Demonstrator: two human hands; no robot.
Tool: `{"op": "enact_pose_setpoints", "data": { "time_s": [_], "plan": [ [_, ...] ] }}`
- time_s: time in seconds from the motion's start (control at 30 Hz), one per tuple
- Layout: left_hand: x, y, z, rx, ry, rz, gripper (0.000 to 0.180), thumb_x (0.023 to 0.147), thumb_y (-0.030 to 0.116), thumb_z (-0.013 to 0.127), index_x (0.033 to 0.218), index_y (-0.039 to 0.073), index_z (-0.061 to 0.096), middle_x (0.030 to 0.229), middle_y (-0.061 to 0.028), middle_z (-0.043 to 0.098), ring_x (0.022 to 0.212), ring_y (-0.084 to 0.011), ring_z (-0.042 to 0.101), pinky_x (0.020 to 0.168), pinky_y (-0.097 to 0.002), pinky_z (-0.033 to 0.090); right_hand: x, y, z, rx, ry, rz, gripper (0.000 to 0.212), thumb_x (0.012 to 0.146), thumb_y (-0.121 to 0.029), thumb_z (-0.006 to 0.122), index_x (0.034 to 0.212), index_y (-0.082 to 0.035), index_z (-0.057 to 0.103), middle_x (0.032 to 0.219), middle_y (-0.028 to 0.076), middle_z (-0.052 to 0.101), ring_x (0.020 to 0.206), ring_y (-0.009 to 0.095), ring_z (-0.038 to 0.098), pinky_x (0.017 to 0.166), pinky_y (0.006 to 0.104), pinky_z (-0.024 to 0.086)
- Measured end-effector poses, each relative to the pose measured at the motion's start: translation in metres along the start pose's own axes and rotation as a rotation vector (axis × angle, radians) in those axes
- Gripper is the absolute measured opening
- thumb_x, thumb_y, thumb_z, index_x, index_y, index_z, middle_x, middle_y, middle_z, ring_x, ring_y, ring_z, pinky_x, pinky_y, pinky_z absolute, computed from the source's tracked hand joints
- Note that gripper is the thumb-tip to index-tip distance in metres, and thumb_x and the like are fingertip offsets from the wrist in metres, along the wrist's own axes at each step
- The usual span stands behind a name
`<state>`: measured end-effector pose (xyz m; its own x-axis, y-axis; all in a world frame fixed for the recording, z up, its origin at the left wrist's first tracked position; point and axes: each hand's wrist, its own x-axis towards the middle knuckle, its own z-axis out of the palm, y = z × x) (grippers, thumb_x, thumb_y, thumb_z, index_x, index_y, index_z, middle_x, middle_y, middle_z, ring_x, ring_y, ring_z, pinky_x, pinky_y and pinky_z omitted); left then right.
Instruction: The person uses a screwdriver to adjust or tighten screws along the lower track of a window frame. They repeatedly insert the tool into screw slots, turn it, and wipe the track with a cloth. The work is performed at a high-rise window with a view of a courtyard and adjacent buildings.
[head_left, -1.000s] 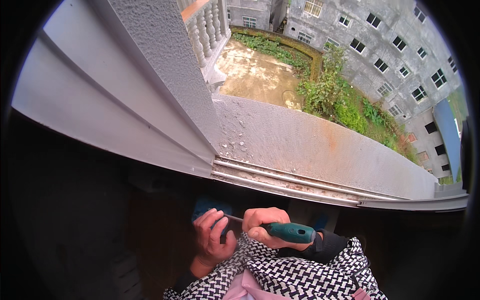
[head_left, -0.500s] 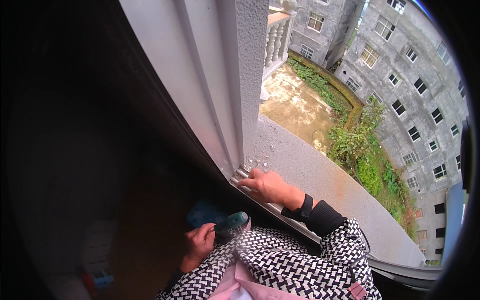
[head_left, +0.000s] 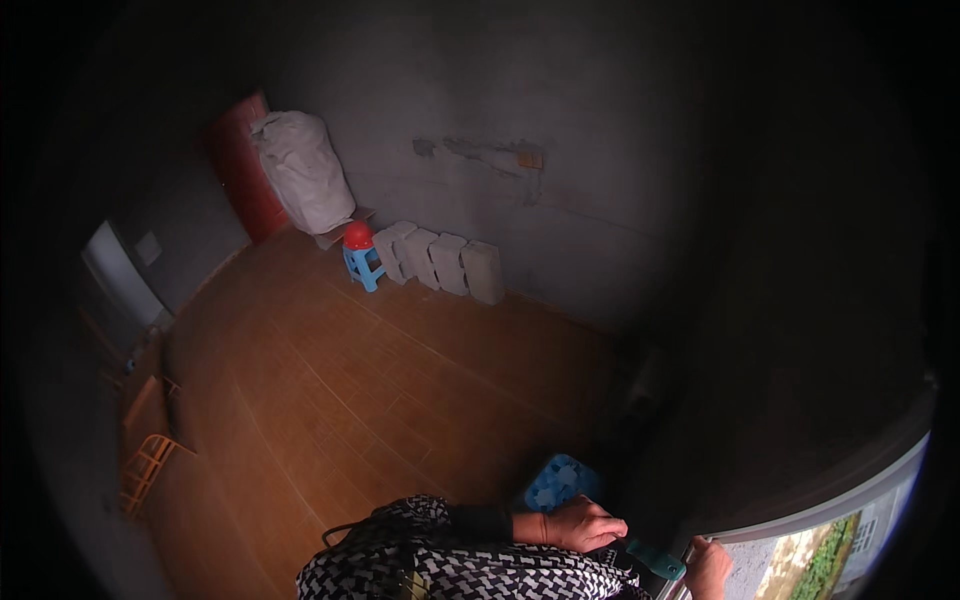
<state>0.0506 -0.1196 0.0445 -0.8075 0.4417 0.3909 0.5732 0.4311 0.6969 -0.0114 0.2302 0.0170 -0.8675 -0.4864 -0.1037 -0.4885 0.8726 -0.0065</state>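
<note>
My left hand (head_left: pixel 578 525) is closed around the narrow part of a tool with a teal handle (head_left: pixel 655 560). The handle's thick end points right, toward the window; the tool's working end is hidden or too dark to tell. Close to that end, my right hand (head_left: pixel 709 568) rests at the window frame (head_left: pixel 820 518) with its fingers curled in. Whatever those fingers pinch, if anything, is out of sight. A blue plastic thing with cut-outs (head_left: pixel 560 482), maybe a stool top, is on the floor just beyond my left hand.
Across the wooden floor (head_left: pixel 350 400), grey blocks (head_left: pixel 435 262) line the wall, beside a blue stool (head_left: pixel 363 268) topped by a red helmet-like thing (head_left: pixel 358 235). A large white sack (head_left: pixel 305 172) leans near a red panel (head_left: pixel 245 170). An orange metal frame (head_left: pixel 147 472) is at left.
The view has swung left from the window and yard outside into the dark room. Both hands now appear lower and further right. My left hand still holds the teal-handled tool.
</note>
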Motion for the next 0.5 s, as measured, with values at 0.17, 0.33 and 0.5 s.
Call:
{"op": "enact_pose_setpoints", "data": {
  "time_s": [0.17,0.33,0.5],
  "plan": [
    [-0.001,-0.008,-0.005,0.039,0.056,0.03,0.017,0.088,0.012,0.07,0.104,0.008,0.069,0.082,-0.0077,0.073,0.073,-0.0291,0.072,0.064,-0.0394,0.058,0.007,0.03,0.03,0.178,0.016,0.005,0.022,0.092,-0.016,0.067,0.114,-0.017,0.071,0.088,0.013,0.07,0.069,0.033,0.068,0.058,0.0446,0.055],
    [-0.005,-0.017,-0.011,0.02,0.132,-0.007,0.012,0.087,0.013,0.068,0.099,0.01,0.067,0.077,-0.0083,0.071,0.071,-0.0326,0.07,0.061,-0.0429,0.056,0.008,0.04,0.061,0.493,0.034,0.123,0.053,0.091,-0.03,0.069,0.141,-0.015,0.061,0.136,0.024,0.061,0.115,0.029,0.066,0.087,0.0364,0.06],
    [-0.007,-0.016,-0.011,0.043,0.134,-0.002,0.01,0.088,0.012,0.067,0.098,0.01,0.066,0.078,-0.0104,0.071,0.072,-0.0337,0.07,0.059,-0.0445,0.054,0.014,0.038,0.069,0.516,0.092,0.099,0.047,0.089,-0.022,0.069,0.134,-0.012,0.062,0.129,0.021,0.062,0.109,0.026,0.065,0.086,0.0354,0.057]
  ]
}}
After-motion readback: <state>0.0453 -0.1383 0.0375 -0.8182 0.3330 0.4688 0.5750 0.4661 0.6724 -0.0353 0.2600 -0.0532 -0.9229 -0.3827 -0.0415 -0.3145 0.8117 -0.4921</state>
